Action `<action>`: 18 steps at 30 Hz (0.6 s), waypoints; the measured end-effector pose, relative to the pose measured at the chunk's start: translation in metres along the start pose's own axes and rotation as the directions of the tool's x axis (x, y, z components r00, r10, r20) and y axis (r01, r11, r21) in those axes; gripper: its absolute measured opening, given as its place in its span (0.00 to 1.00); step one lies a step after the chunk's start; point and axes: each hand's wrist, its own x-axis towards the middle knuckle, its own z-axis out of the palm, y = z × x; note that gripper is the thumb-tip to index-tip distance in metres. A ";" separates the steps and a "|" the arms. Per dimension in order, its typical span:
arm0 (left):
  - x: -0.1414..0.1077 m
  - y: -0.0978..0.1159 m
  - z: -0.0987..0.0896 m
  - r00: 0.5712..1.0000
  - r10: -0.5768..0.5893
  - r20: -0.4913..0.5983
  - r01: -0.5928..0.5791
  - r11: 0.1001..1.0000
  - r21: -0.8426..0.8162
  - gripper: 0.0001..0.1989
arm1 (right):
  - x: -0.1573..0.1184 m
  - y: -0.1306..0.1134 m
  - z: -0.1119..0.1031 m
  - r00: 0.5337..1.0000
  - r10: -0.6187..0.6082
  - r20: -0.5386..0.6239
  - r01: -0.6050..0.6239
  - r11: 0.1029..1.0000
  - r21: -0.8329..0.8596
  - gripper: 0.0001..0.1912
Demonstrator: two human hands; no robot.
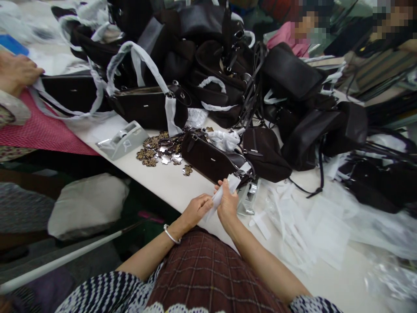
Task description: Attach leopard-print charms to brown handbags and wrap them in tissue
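My left hand (198, 208) pinches the lower part of a white wrapping strip (217, 198) near the table's front edge. Higher on the same strip, my right hand (227, 201) has its fingers closed round it. Just beyond them lies a dark brown handbag (210, 158) with a small metal plate on its front and white wrap on its handle. The strip's upper end meets the bag's right end by the strap; whether it is wrapped round the strap is hard to tell. A tape dispenser (249, 198) stands right of my right hand.
Flower-shaped tags (158, 150) and another tape dispenser (122, 140) lie to the left. Dark bags (195, 56) pile up behind. White wrapping sheets (325, 226) cover the right side. Another person's hand (18, 71) rests at the far left.
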 end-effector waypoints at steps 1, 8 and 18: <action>0.001 0.001 0.000 1.000 -0.018 -0.018 0.018 1.000 0.010 0.14 | 0.000 0.000 0.000 1.000 0.005 -0.004 -0.005 1.000 -0.004 0.25; 0.007 -0.017 0.007 0.929 -0.361 -0.080 0.314 0.885 -0.345 0.19 | 0.005 -0.009 -0.008 0.948 0.177 0.265 -0.217 0.967 0.133 0.27; 0.011 -0.029 -0.001 0.928 -0.351 0.122 0.367 0.814 -0.450 0.28 | 0.014 -0.019 -0.021 0.885 0.235 0.402 -0.309 0.942 0.132 0.26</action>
